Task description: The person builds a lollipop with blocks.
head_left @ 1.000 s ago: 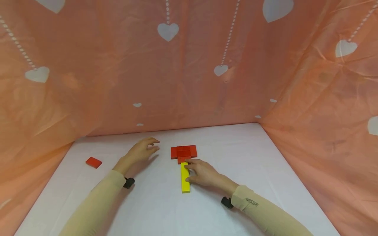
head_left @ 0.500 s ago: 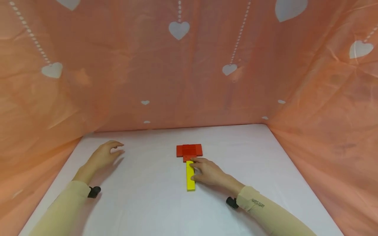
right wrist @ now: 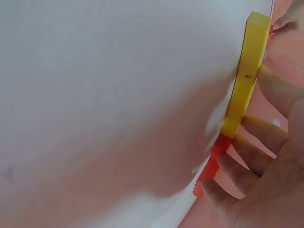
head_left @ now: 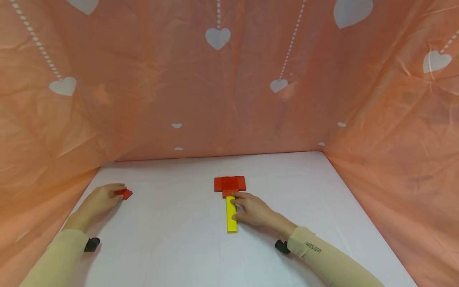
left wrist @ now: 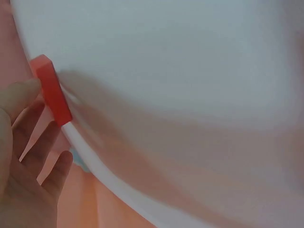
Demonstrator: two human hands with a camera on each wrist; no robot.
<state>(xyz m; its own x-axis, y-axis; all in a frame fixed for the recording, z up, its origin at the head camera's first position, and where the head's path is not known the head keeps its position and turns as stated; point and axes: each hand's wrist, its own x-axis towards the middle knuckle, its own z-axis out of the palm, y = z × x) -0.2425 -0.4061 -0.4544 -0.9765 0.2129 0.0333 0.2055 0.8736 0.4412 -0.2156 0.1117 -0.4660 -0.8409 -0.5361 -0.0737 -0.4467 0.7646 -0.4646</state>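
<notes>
In the head view, my left hand (head_left: 101,202) is at the left of the table, pinching a red block (head_left: 125,194) between thumb and fingers. The left wrist view shows this flat red block (left wrist: 53,90) with the thumb against its side. My right hand (head_left: 256,210) lies along the right side of a yellow bar (head_left: 231,223), its fairly straight fingers touching it. In the right wrist view the yellow bar (right wrist: 247,71) has a seam near its far end. Its far end meets a T-shaped group of flat red blocks (head_left: 230,183), where other fingertips of the right hand touch.
A white-covered table (head_left: 172,231) carries everything. Orange sheeting with white hearts (head_left: 161,99) stands behind it and on both sides. Black wrist cameras (head_left: 282,246) sit under both forearms.
My left hand has moved left from near the red group to the lone red block and taken hold of it. The right hand stays at the yellow bar. The head view shifted slightly.
</notes>
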